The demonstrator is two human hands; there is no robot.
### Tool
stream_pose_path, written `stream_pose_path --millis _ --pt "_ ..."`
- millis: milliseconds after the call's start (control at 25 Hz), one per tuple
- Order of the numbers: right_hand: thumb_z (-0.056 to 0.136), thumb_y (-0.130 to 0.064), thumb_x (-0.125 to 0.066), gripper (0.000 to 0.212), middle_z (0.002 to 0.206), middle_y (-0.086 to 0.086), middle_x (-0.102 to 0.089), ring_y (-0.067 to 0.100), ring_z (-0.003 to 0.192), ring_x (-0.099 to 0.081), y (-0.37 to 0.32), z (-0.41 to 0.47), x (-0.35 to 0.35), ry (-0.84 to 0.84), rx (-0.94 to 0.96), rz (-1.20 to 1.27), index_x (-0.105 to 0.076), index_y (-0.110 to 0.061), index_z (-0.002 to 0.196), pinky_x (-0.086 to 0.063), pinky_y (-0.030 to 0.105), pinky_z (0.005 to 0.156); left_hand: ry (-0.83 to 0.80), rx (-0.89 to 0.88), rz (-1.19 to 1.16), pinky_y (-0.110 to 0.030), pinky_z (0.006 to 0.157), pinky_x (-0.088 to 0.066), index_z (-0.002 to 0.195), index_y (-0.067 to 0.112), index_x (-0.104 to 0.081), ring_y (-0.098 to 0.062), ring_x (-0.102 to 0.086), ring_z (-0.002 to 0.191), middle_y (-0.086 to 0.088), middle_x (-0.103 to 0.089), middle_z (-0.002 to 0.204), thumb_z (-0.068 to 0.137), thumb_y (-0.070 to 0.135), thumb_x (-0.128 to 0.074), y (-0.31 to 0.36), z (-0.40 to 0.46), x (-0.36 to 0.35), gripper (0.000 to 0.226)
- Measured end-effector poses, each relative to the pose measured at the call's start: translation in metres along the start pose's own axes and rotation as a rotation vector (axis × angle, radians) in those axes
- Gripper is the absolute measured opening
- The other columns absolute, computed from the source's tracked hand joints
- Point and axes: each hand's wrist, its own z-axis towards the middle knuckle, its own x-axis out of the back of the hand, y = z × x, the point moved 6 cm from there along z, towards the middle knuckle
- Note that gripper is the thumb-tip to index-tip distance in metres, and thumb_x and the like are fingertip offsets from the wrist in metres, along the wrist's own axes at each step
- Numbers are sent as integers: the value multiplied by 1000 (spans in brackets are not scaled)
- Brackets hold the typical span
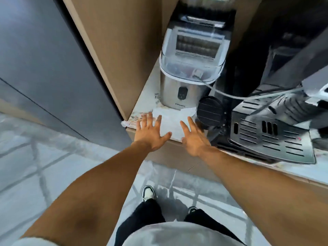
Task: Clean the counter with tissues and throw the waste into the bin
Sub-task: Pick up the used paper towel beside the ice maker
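- Nearest the camera, two bare forearms reach out over a tiled floor [53,157], shoes planted just short of the counter front (a stance for leaning in and pressing down, by the look of it).
- The left hand [150,132] lies flat at the counter's [147,96] front edge near its left corner, fingers spread wide and clamped on nothing, the thumb and nearest fingers resting on the tissue's left side.
- The right hand [193,139] mirrors it, fingers fanned apart, palm at the front edge, fingertips on the tissue's right side.
- Between them the white tissue [171,119] lies spread flat on the counter, one corner curled up beside a round black knob [210,112]. My read: both palms pin the sheet so it can soak or be dragged as one wide pad.
- Just behind the tissue stands a steel ice maker [184,86], its base touching the sheet's far edge.
- To the right sits a black coffee machine [266,135] with a slotted drip tray, crowding the free strip.
- No bin shows anywhere, so disposal looks well off yet.
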Motion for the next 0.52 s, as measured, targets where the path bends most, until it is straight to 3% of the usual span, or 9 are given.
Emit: stream_pose_path --millis 120,280,400,520 --pt "98 -12 -46 79 161 4 28 33 151 11 2 7 -9 24 -107 6 6 -29 156 -10 46 123 -62 -133 23 -56 123 0 158 25 -6 -36 9 153 -15 2 167 91 72 -28 2 24 -7 85" --pt "87 9 -51 94 162 4 27 36 151 7 -2 12 -8 60 -182 -9 1 -27 156 -12 45 121 -79 -262 29 -50 125 -5 158 21 -14 -33 5 154 -14 -4 167 98 55 -38 1 46 -8 73" --pt "83 14 -49 97 162 5 26 37 151 0 -1 19 -7 66 -201 6 -1 -27 157 -19 45 121 -52 -345 17 -47 124 -9 155 19 -24 -32 -2 154 -14 -13 165 101 38 -39 10 63 -6 59" --pt "80 16 -51 99 162 3 26 35 150 -12 0 29 -6 59 -187 -17 -4 -28 156 -36 45 114 -45 -409 28 -47 124 -13 153 19 -31 -33 -9 153 -13 -21 163 102 24 -39 19 80 -10 52"
